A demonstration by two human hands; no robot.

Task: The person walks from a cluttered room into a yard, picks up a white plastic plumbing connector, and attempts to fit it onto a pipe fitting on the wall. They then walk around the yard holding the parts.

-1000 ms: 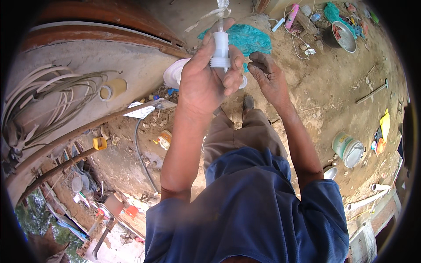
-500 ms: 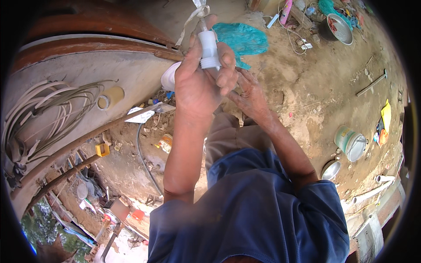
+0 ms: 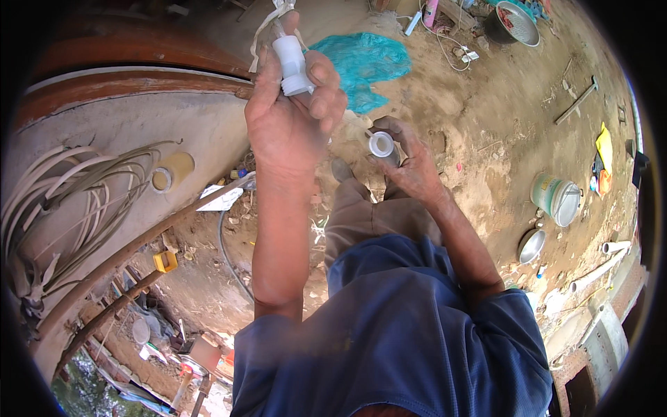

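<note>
Head view: the left hand is partly closed, fingers curled around a white plastic fitting, threaded end toward the palm. The right hand, lower and apart, pinches a small cup-shaped piece. Right of the left hand, a teal plastic sheet lies on the ground.

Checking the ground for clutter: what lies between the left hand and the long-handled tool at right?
In the head view, teal plastic shows nearer the left hand, then brown dirt up to the long-handled tool.
</note>
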